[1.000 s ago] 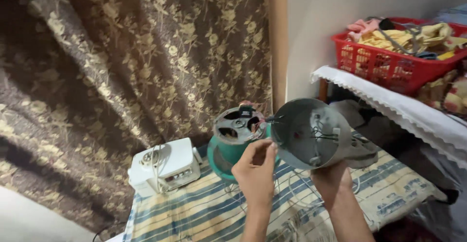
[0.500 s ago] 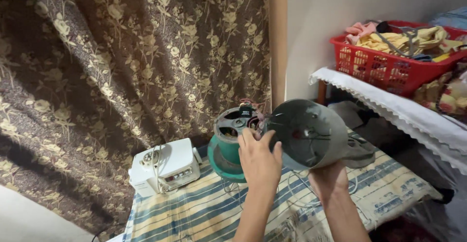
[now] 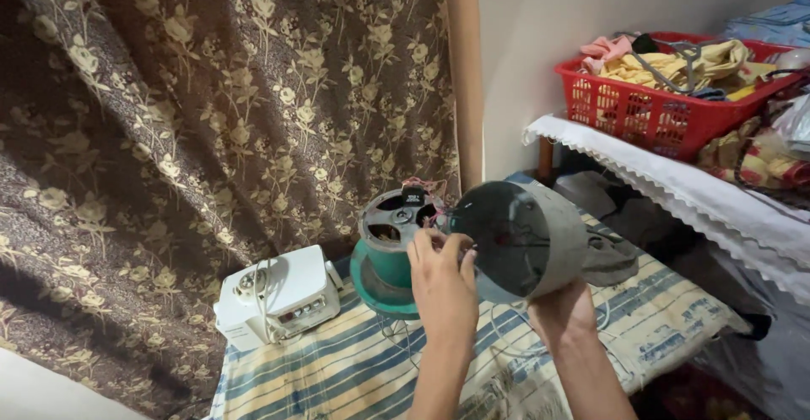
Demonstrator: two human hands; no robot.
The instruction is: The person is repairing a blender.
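Hands first: right hand cups the grey housing from beneath; left hand pinches wiring at its rim. Housing sits detached from the green motor unit behind, wires apparently unconnected. White box stands apart.

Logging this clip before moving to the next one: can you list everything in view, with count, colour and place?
grey housing: 1, grey cylinder, open end toward the camera, held up at centre
green motor unit: 1, green body with exposed metal top and wires, on the striped cloth
white box: 1, white with a cord on top, left on the cloth
striped cloth: 1, blue and cream, covering the low table
red basket: 1, red, full of clothes, on the shelf at right
white lace cover: 1, white, along the shelf edge
curtain: 1, brown with gold flowers, left background
left hand: 1, fingers at the housing's rim
right hand: 1, supporting the housing from below
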